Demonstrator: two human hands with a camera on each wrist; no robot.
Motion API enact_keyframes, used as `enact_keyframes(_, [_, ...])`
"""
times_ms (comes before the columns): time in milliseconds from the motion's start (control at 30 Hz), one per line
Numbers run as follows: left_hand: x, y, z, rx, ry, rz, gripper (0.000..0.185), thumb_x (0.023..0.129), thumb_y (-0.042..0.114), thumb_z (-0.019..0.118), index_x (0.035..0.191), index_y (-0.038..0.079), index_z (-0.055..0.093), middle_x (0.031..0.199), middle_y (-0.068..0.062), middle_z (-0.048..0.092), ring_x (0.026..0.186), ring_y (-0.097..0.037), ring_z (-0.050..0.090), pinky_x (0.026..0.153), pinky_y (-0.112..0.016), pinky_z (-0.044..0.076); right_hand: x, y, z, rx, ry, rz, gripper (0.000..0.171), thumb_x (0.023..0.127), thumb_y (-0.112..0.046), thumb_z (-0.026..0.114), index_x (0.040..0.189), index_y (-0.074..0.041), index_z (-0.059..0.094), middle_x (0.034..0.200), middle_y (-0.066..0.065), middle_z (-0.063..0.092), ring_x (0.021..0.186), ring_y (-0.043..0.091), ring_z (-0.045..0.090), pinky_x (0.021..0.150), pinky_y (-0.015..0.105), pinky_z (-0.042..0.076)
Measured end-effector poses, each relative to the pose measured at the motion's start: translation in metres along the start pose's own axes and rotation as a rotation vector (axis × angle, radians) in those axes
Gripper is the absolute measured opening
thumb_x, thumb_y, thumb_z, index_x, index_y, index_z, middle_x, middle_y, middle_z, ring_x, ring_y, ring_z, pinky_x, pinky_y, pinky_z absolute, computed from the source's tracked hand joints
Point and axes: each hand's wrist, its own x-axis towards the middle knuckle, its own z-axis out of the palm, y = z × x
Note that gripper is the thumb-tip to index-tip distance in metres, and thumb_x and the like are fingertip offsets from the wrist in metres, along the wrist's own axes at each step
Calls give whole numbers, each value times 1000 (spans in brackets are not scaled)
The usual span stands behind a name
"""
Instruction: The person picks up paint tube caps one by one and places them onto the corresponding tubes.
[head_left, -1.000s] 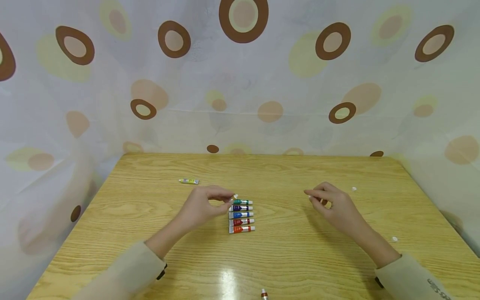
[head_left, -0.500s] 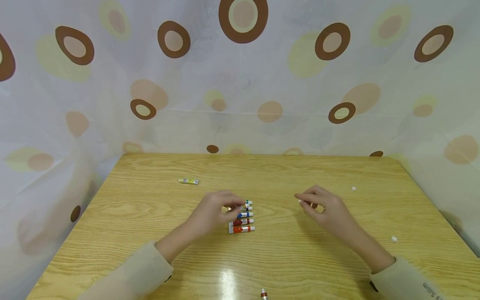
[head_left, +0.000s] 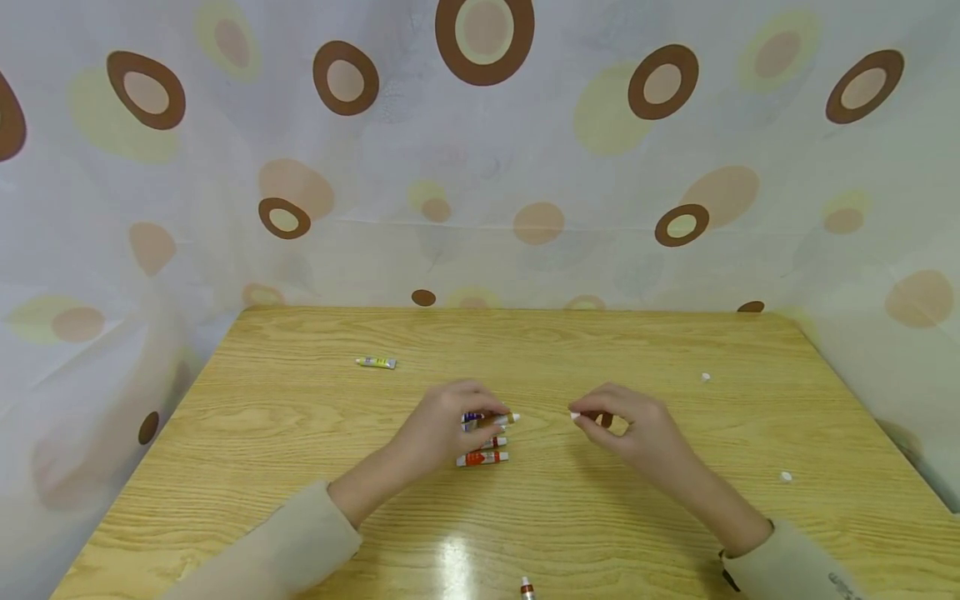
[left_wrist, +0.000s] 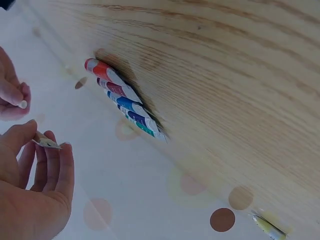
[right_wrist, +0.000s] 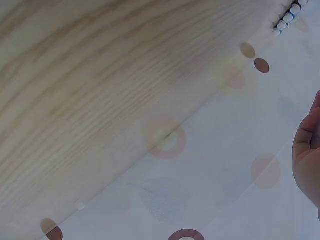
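In the head view my left hand point(head_left: 438, 425) pinches a small paint tube point(head_left: 504, 419) with an ochre band, its white end pointing right. It hovers over a row of paint tubes, partly hiding them; the red-orange tube point(head_left: 482, 458) lies nearest me. The left wrist view shows the row whole, orange to green, with the dark red tube point(left_wrist: 112, 87) and blue tube point(left_wrist: 130, 105) among them. Facing the held tube, a little apart, my right hand point(head_left: 641, 429) pinches a small white cap point(head_left: 575, 414). The right wrist view catches only part of that hand point(right_wrist: 307, 155).
A yellow paint tube point(head_left: 377, 362) lies at the back left. Two white caps, one further back point(head_left: 706, 377) and one nearer point(head_left: 786, 477), lie on the right of the wooden table point(head_left: 645, 533). A brown-red tube point(head_left: 527, 588) shows at the front edge. Patterned sheeting point(head_left: 480, 250) surrounds the table.
My left hand has moved right and slightly toward me with the ochre tube. My right hand has come left with the white cap, narrowing the gap. The row of tubes stays put.
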Motion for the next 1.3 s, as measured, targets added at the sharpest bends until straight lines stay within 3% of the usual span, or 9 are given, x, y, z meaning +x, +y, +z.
enact_keyframes(433, [7,11,9,65,8,31,12,87,9,82,98,9,81,93,-1,77,77,-8,66,67,-18,56,3,-16,17,97,22,-26,23,84,3,80,98,-15,78,89,-5,75,75,1,61,67,15,52])
enact_keyframes(667, [9,13,12,23,-6,36,12,86,7,83,98,7,80,96,-3,77,79,-9,69,69,-9,53,3,-19,22,125,18,-29,24,84,4,80,100,-14,78,91,-4,76,75,1,61,67,15,53])
enact_keyframes(900, [10,17,14,8,-36,35,12,87,7,81,99,5,80,96,-4,77,78,-10,69,67,-8,53,3,-21,24,145,34,-69,27,84,6,79,101,-14,78,90,-2,75,75,3,61,68,15,52])
enact_keyframes(1300, [10,18,15,7,-13,44,8,88,5,81,96,6,80,94,-3,76,76,-9,67,68,-8,52,2,-25,22,139,-13,60,17,89,-2,77,97,-18,79,86,-7,74,73,-2,58,64,20,53])
